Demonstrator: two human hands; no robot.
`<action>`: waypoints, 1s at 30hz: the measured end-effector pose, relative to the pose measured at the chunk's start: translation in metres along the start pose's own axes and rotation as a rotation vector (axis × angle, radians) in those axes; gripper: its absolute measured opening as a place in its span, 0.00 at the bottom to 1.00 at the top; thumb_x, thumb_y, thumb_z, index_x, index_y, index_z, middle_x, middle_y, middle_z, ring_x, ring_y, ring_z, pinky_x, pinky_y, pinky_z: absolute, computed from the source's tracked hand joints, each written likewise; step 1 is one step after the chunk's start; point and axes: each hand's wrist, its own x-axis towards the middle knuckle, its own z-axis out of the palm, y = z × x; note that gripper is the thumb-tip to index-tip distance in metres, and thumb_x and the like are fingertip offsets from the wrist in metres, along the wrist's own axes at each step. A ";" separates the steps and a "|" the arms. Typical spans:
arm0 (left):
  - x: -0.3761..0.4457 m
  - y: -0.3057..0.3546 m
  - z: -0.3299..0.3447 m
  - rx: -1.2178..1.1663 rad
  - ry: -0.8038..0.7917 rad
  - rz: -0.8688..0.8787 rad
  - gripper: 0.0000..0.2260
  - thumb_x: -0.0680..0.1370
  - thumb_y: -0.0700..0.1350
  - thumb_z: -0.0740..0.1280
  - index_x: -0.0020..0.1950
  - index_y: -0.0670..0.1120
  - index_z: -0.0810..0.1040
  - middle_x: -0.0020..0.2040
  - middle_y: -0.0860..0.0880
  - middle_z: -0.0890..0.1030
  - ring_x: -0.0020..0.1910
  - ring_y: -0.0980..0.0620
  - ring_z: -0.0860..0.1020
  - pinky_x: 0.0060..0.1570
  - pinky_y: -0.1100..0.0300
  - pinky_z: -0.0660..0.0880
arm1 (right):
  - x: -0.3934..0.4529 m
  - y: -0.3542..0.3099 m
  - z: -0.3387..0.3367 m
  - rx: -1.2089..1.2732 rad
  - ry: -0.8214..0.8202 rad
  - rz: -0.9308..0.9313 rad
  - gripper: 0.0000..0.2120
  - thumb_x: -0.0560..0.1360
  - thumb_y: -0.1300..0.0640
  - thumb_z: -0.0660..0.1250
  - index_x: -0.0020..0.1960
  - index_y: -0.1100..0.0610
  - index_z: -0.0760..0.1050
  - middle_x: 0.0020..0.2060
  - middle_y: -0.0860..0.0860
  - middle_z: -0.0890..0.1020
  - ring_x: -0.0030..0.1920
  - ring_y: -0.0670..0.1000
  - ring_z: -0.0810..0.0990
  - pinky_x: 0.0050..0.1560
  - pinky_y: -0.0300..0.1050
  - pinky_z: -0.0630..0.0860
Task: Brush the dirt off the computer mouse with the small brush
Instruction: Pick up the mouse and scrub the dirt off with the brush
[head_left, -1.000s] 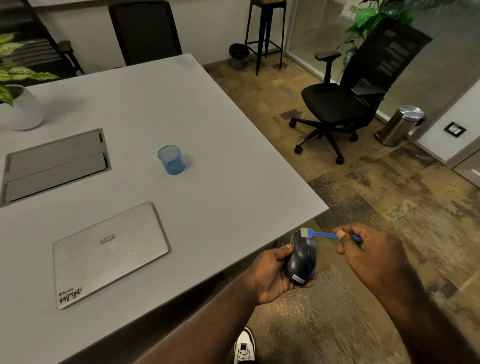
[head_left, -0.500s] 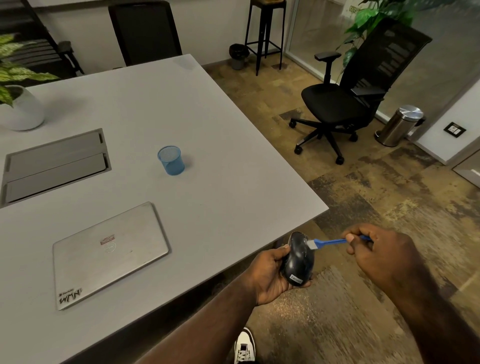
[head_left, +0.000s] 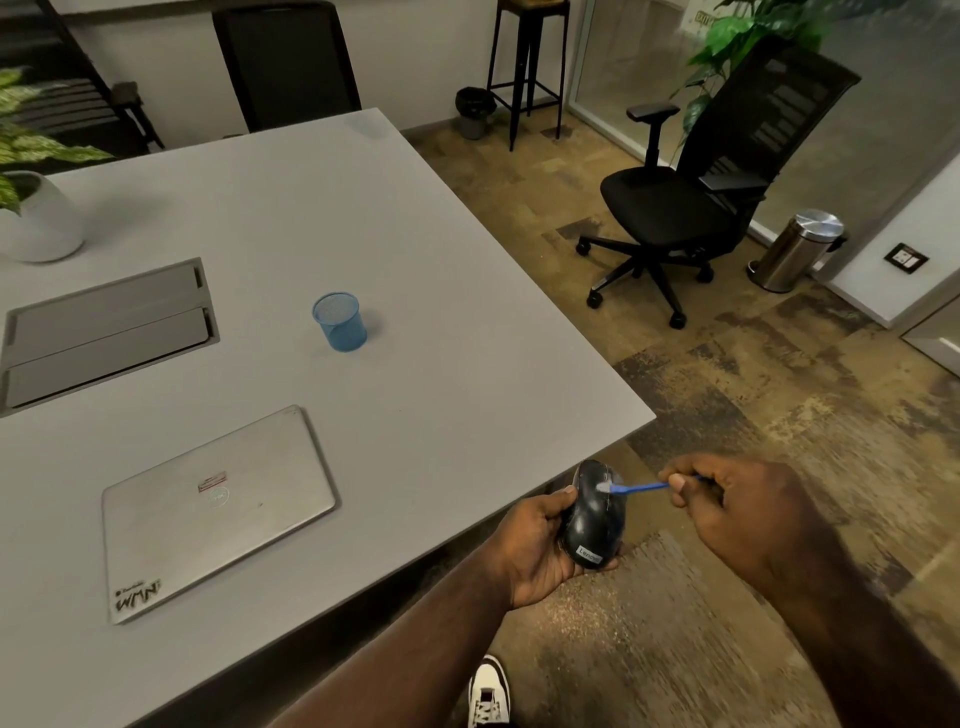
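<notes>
A dark computer mouse with a small label near its rear is cupped in my left hand, just off the table's near right edge and above the floor. My right hand pinches the thin blue handle of a small brush. The brush's white bristle head rests on the upper part of the mouse's top, near the buttons. Both hands are held close together.
The grey table carries a closed silver laptop, a blue mesh cup, a flush cable hatch and a white plant pot. A black office chair, steel bin and stool stand on the carpet.
The brush head has moved from the mouse's front tip down across its top surface, with my right hand shifting slightly lower. My left hand keeps holding the mouse in nearly the same place.
</notes>
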 end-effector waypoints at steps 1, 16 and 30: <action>0.000 0.000 0.000 -0.001 0.002 0.000 0.21 0.83 0.50 0.54 0.72 0.40 0.69 0.62 0.37 0.75 0.52 0.42 0.79 0.57 0.46 0.75 | 0.000 0.001 -0.001 0.017 -0.015 0.013 0.07 0.74 0.60 0.69 0.44 0.49 0.83 0.31 0.43 0.81 0.25 0.40 0.74 0.23 0.29 0.68; 0.000 0.005 0.003 -0.037 0.021 0.022 0.22 0.83 0.49 0.53 0.72 0.38 0.68 0.60 0.36 0.75 0.51 0.41 0.79 0.52 0.47 0.78 | -0.002 -0.002 -0.011 -0.003 -0.001 -0.122 0.09 0.72 0.63 0.71 0.43 0.50 0.83 0.30 0.41 0.81 0.33 0.35 0.78 0.27 0.26 0.69; -0.001 0.008 0.005 -0.094 -0.009 0.028 0.21 0.83 0.49 0.53 0.72 0.39 0.67 0.60 0.37 0.76 0.52 0.39 0.79 0.47 0.47 0.81 | -0.004 0.010 -0.016 0.029 -0.067 -0.087 0.12 0.72 0.60 0.71 0.37 0.43 0.78 0.28 0.45 0.80 0.29 0.44 0.77 0.23 0.33 0.69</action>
